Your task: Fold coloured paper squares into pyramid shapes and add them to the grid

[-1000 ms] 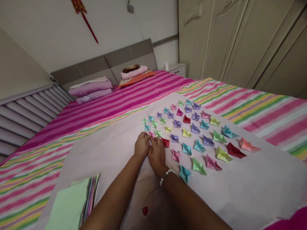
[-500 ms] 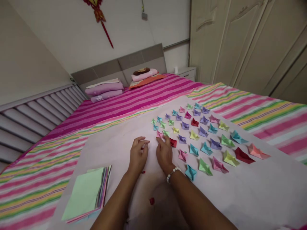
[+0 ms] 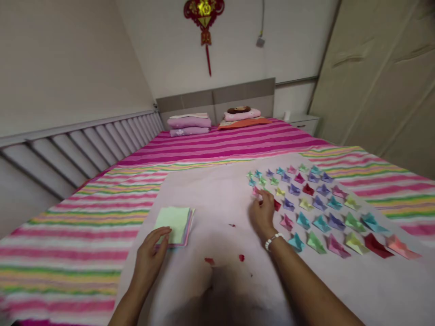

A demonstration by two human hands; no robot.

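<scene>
My left hand (image 3: pixel 152 253) is open, its fingers slightly bent over the lower left corner of a stack of coloured paper sheets (image 3: pixel 173 224) with pale green on top. Among the small folded paper boats, my right hand (image 3: pixel 264 213), wearing a white bead bracelet, reaches to the left side of the group with loosely curved fingers apart. It partly covers a red paper boat (image 3: pixel 277 205), and a pink paper boat (image 3: pixel 254 190) lies just beyond its fingertips. I see nothing gripped in it. Several boats in rows spread to the right, such as a blue one (image 3: pixel 303 220).
A pale sheet (image 3: pixel 210 194) lies on the striped bed cover (image 3: pixel 78 235). Small red scraps (image 3: pixel 241 257) are scattered between my hands. Folded purple bedding (image 3: pixel 189 123) and pillows rest by the headboard (image 3: pixel 244 93). A slatted rail (image 3: pixel 112 140) runs along the left side.
My hands have parted: the left has moved left to the paper stack, the right stays by the red and pink boats. The view has turned left.
</scene>
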